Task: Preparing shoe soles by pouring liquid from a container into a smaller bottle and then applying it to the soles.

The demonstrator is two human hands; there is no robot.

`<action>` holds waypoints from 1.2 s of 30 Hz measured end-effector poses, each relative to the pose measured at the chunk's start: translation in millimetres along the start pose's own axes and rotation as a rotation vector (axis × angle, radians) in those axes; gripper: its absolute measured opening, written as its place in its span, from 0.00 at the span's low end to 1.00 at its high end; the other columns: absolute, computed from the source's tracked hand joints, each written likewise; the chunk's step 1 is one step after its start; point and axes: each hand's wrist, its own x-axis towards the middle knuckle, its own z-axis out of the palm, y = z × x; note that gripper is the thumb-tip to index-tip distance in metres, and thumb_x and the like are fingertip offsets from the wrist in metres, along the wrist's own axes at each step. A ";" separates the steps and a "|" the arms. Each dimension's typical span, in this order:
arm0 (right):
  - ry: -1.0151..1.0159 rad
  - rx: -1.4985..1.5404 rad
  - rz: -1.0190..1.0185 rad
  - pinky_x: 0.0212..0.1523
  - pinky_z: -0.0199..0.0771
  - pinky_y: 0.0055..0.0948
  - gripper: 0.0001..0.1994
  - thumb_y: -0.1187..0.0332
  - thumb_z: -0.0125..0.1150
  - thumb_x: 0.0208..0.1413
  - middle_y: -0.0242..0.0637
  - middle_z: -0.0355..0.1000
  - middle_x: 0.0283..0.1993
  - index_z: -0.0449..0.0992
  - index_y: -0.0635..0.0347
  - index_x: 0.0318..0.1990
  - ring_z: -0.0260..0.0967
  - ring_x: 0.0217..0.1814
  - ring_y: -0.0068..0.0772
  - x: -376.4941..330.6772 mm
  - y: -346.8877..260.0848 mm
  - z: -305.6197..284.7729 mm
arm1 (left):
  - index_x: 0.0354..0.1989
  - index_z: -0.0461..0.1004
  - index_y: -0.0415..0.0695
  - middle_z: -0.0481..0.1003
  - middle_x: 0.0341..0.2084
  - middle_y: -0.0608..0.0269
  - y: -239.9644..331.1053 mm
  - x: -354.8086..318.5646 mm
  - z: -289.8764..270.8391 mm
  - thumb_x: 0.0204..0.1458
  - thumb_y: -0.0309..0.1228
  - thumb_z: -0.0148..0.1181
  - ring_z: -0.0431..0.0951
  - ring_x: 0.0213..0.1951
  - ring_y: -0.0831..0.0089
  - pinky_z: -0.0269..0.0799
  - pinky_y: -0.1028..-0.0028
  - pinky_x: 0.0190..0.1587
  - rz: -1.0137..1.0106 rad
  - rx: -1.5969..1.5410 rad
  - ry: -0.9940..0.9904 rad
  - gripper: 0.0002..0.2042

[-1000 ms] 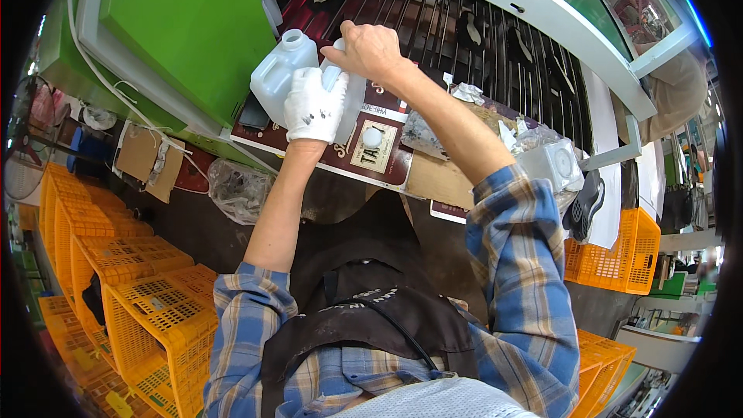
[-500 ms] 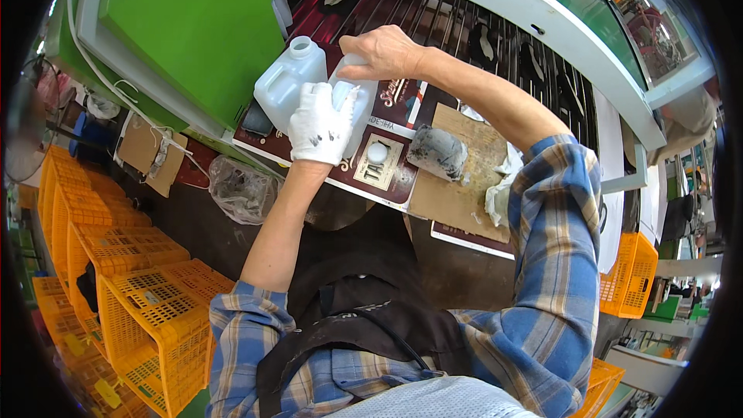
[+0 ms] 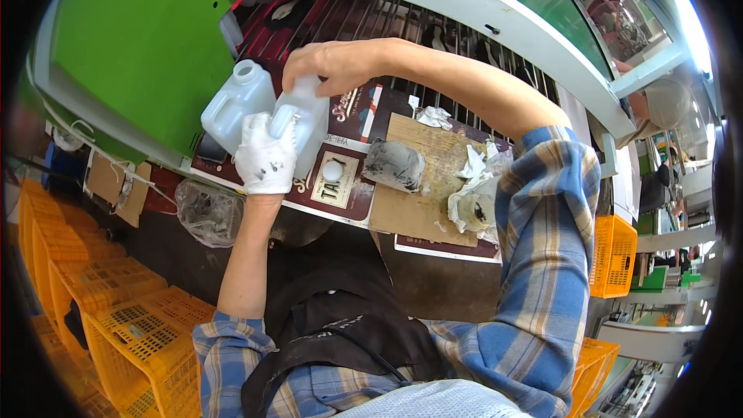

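Two translucent white plastic jugs stand side by side on the dark red bench top. The left jug has an uncovered round mouth. My left hand, in a stained white glove, is wrapped round the handle of the right jug. Bare, my right hand reaches across from the right, its fingers curled over that jug's top. They hide its mouth, so whether a cap sits there cannot be seen. A round white cap lies on a printed label close by the right jug.
A grimy grey cylinder lies on a cardboard sheet, beside crumpled white paper and a small container. Metal rods run behind the jugs. A green panel and orange crates are at left.
The view has shifted, so the bench appears further left. My right fingers have turned and loosened somewhat at the right jug's top. My left hand keeps its hold on the handle.
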 end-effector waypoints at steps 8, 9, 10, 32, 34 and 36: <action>0.027 -0.279 0.678 0.43 0.74 0.44 0.32 0.38 0.53 0.52 0.56 0.75 0.32 0.79 0.67 0.31 0.74 0.40 0.57 15.7 -21.2 7.7 | 0.35 0.74 0.45 0.74 0.34 0.55 10.5 4.0 -0.7 0.47 0.47 0.64 0.77 0.34 0.48 0.73 0.56 0.36 -0.049 0.021 -0.007 0.18; 0.064 -0.316 0.647 0.44 0.74 0.43 0.28 0.43 0.55 0.54 0.55 0.75 0.33 0.78 0.67 0.34 0.74 0.40 0.58 18.4 -20.5 9.3 | 0.34 0.74 0.45 0.74 0.34 0.56 10.6 4.1 -2.9 0.47 0.48 0.64 0.77 0.33 0.48 0.73 0.55 0.35 -0.065 0.012 -0.009 0.18; 0.058 -0.312 0.627 0.44 0.74 0.43 0.28 0.43 0.55 0.54 0.55 0.75 0.33 0.78 0.67 0.34 0.74 0.40 0.58 16.8 -18.1 8.4 | 0.34 0.74 0.45 0.74 0.34 0.56 10.8 4.0 -2.2 0.47 0.48 0.64 0.77 0.33 0.48 0.73 0.55 0.35 -0.080 0.025 -0.002 0.18; -0.104 -0.250 0.504 0.47 0.75 0.40 0.26 0.53 0.59 0.55 0.54 0.76 0.38 0.69 0.67 0.51 0.74 0.46 0.53 19.7 -21.3 -0.7 | 0.32 0.72 0.45 0.73 0.35 0.54 9.4 0.2 -4.6 0.47 0.40 0.63 0.80 0.29 0.52 0.76 0.57 0.31 -0.081 0.002 -0.045 0.13; -0.064 -0.302 0.359 0.45 0.75 0.39 0.22 0.55 0.61 0.54 0.51 0.76 0.37 0.69 0.62 0.49 0.75 0.43 0.51 13.4 -17.9 2.5 | 0.32 0.72 0.44 0.73 0.34 0.54 8.5 -0.4 -4.4 0.47 0.40 0.63 0.80 0.29 0.52 0.76 0.57 0.31 -0.083 0.007 -0.037 0.13; -0.015 -0.400 0.175 0.42 0.76 0.37 0.19 0.57 0.62 0.55 0.47 0.75 0.32 0.68 0.61 0.45 0.76 0.37 0.49 9.4 -14.5 5.4 | 0.32 0.72 0.45 0.73 0.34 0.54 8.6 -0.2 -5.0 0.48 0.41 0.62 0.80 0.28 0.52 0.76 0.57 0.31 -0.069 -0.024 -0.050 0.13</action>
